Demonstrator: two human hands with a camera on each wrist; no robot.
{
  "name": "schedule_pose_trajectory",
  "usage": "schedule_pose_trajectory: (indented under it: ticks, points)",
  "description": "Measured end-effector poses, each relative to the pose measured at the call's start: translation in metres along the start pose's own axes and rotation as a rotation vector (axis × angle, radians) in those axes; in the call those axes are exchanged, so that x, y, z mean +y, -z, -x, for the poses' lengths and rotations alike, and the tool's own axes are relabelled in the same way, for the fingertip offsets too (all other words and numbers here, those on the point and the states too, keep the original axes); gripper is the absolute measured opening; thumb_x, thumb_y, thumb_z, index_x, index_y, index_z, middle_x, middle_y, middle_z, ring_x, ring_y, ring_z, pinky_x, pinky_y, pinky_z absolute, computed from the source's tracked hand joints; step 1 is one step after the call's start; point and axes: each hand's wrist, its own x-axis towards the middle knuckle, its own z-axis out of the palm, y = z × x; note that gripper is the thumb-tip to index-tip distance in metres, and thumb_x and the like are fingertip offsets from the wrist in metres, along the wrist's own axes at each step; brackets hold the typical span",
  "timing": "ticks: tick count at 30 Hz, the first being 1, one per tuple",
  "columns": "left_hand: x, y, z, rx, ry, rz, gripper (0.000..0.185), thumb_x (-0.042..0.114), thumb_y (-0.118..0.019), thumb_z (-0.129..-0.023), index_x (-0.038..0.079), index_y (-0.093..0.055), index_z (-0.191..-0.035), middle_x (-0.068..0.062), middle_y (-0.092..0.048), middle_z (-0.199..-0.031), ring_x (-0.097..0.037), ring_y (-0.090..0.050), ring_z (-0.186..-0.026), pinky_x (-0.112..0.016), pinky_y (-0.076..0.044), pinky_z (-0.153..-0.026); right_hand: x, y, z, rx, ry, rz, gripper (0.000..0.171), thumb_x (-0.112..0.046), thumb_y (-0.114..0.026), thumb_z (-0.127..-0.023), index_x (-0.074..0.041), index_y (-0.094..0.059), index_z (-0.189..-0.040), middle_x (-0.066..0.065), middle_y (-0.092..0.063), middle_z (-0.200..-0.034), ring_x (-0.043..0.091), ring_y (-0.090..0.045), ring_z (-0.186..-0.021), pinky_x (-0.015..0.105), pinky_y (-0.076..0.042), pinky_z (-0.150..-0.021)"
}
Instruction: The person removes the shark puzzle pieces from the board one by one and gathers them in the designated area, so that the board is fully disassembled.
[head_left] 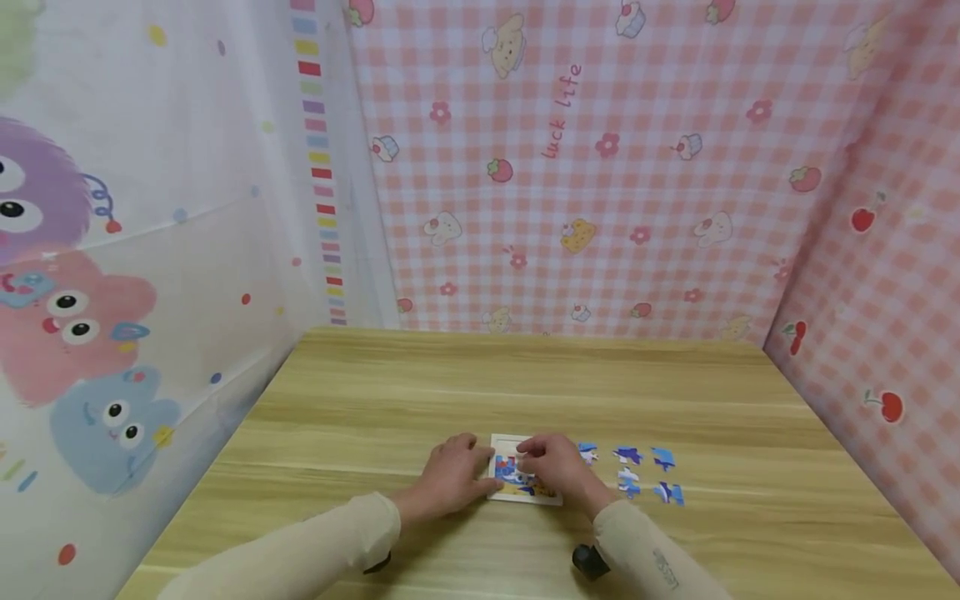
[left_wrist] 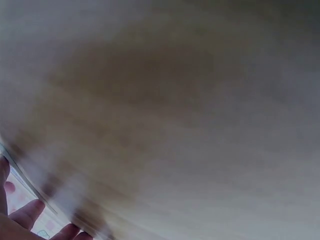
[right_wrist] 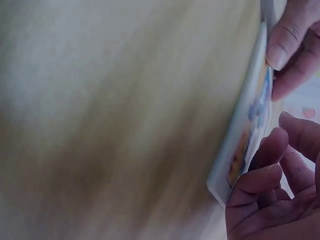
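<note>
Both hands rest on a small puzzle tray (head_left: 504, 442) on the wooden bench (head_left: 375, 392). The left hand (head_left: 450, 475) lies flat, steadying its edge. The right hand (head_left: 551, 463) presses down with curled fingers. Loose blue pieces (head_left: 637, 475) lie just beside it.

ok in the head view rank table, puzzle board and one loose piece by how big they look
1. table, by far the largest.
2. puzzle board, partly covered by both hands.
3. loose piece, smallest.
All lie at a similar distance from the camera, so the order seems safe.
</note>
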Motion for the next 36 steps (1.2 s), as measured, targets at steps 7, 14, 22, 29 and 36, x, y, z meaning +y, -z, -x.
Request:
schedule_pose_trajectory:
  ticks: [7, 14, 22, 29, 36]
  points:
    - [0.0009, -0.0025, -0.0016, 0.020, -0.018, -0.022, 0.054, 0.049, -0.061, -0.080, 0.013, -0.059, -0.121, -0.016, -0.050, -0.121, -0.031, -0.044, -0.112, -0.051, -0.036, -0.087, -0.0024, -0.0043, -0.0003, -0.027, -0.008, 0.044, 0.022, -0.009, -0.065, -0.081, -0.005, -0.067, -0.102, 0.003, -0.057, -0.082, 0.015, -0.051, -0.064, 0.029, -0.042, -0.057]
    - [0.0011, -0.0024, -0.0020, 0.016, -0.022, -0.024, 0.055, 0.050, -0.060, -0.081, 0.013, -0.058, -0.121, -0.016, -0.049, -0.122, -0.031, -0.044, -0.113, -0.051, -0.035, -0.088, -0.0027, -0.0038, -0.0013, -0.037, -0.005, 0.098, 0.024, -0.010, -0.066, -0.078, -0.008, -0.068, -0.102, 0.002, -0.058, -0.085, 0.015, -0.051, -0.071, 0.030, -0.042, -0.063]
    - [0.0003, -0.0008, -0.0006, 0.018, -0.020, -0.024, 0.054, 0.049, -0.061, -0.080, 0.013, -0.059, -0.121, -0.017, -0.050, -0.122, -0.032, -0.044, -0.113, -0.051, -0.035, -0.088, -0.0046, -0.0028, 0.0003, -0.052, 0.004, -0.010, 0.028, -0.007, -0.066, -0.078, -0.003, -0.064, -0.105, 0.004, -0.058, -0.083, 0.013, -0.051, -0.060, 0.027, -0.042, -0.053]
    - [-0.0019, -0.0030, 0.0002, 0.023, -0.025, -0.021, 0.053, 0.049, -0.061, -0.081, 0.013, -0.059, -0.120, -0.017, -0.050, -0.122, -0.032, -0.044, -0.113, -0.052, -0.035, -0.087, -0.0038, -0.0074, -0.0014, -0.035, 0.015, -0.021, 0.032, -0.007, -0.071, -0.074, -0.004, -0.064, -0.105, 0.003, -0.061, -0.087, 0.014, -0.055, -0.072, 0.029, -0.046, -0.062]
    - [-0.0028, -0.0039, 0.0007, 0.033, -0.029, -0.019, 0.053, 0.048, -0.061, -0.080, 0.013, -0.059, -0.120, -0.017, -0.050, -0.122, -0.032, -0.044, -0.113, -0.052, -0.035, -0.087, -0.0038, -0.0102, -0.0034, -0.033, 0.005, 0.049, 0.036, -0.010, -0.074, -0.073, -0.004, -0.064, -0.107, 0.001, -0.062, -0.087, 0.014, -0.054, -0.078, 0.032, -0.045, -0.071]
